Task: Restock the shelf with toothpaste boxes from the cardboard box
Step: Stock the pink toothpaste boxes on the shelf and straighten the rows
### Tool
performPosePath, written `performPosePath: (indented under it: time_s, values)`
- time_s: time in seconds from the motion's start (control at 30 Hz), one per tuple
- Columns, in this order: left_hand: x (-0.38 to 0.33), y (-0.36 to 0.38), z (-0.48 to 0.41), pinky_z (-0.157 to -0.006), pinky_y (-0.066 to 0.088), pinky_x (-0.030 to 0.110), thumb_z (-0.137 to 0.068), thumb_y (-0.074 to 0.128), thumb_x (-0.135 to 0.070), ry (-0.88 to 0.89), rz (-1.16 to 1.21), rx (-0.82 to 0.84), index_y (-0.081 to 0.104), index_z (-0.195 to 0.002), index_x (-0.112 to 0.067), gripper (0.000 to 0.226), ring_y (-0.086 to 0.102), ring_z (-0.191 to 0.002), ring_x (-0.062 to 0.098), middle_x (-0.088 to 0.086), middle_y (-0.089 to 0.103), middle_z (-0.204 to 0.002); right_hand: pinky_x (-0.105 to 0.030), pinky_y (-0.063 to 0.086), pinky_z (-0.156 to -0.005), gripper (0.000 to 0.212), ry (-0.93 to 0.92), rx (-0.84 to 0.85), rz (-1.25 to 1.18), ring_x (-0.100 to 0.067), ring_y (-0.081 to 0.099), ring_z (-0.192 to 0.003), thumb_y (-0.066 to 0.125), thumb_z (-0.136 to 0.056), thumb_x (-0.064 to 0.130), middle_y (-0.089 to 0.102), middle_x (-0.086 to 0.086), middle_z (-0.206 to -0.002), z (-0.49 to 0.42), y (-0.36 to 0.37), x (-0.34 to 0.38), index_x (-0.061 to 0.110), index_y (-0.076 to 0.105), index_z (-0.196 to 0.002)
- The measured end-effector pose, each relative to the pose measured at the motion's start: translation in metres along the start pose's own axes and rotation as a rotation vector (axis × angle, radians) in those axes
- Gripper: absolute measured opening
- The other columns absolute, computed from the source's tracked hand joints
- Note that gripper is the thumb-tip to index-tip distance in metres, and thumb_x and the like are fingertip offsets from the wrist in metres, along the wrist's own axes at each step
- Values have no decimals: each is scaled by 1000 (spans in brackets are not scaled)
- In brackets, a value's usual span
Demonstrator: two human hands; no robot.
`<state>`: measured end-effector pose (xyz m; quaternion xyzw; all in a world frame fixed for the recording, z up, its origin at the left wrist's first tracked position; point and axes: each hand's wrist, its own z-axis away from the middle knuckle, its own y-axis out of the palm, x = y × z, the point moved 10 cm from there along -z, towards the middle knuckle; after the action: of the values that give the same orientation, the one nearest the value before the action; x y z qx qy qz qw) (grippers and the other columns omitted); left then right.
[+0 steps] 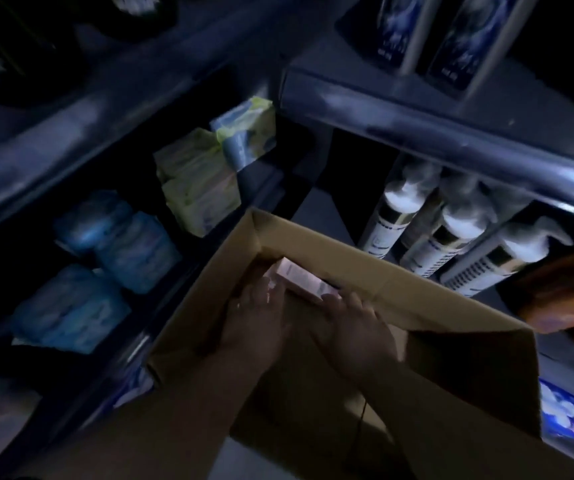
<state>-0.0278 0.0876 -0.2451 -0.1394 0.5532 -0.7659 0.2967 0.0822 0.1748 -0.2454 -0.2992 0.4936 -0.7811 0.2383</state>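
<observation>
A dim shop aisle, with dark metal shelves that have glossy front rails. An open carton of plain brown corrugated card stands in front of them, flaps up.

Both hands reach into the carton's far corner, where a pale, long toothpaste box lies against the wall. The left hand has its fingers laid along the box's side, and the right hand touches its near end. Blur and gloom make it impossible to tell whether either hand actually grips it.

To the left are soft blue plastic packs and pale green packs. White pump bottles stand under the rail on the right, with dark printed cartons above it. The carton's floor is hidden by the forearms. Something orange is cut off at the right edge.
</observation>
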Motion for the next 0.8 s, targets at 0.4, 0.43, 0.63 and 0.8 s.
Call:
performPosePath:
  time_s: [0.4, 0.43, 0.63, 0.8]
  values:
    - [22, 56, -34, -106, 35, 47, -98, 40, -35, -209, 13, 233, 13, -149, -30, 58, 33, -130, 33, 14, 15, -152, -37, 37, -105, 64, -45, -35, -89, -25, 39, -129, 52, -94, 37, 31, -7, -147, -39, 44, -11, 24, 20, -149]
    - [20, 55, -35, -106, 36, 46, -99, 40, -36, -205, 28, 227, 15, -149, -30, 56, 34, -130, 32, 14, 18, -151, -35, 37, -102, 60, -41, -34, -96, -24, 42, -126, 48, -97, 36, 35, -7, -143, -39, 45, -9, 23, 20, -149]
    - [19, 60, -34, -105, 38, 48, -97, 42, -40, -232, 117, 277, 9, -148, -38, 61, 35, -131, 35, 16, 23, -147, -30, 43, -85, 42, 54, 46, -185, -22, 55, -113, 39, -103, 29, 39, -10, -141, -35, 53, -16, 15, 32, -142]
    - [19, 38, -16, -102, 39, 47, -93, 50, -35, -257, 193, 239, 4, -148, -39, 72, 36, -127, 35, 18, 30, -141, -34, 48, -92, 44, 118, 40, -308, -21, 54, -113, 49, -98, 40, 46, -8, -132, -12, 38, -25, 17, 41, -134]
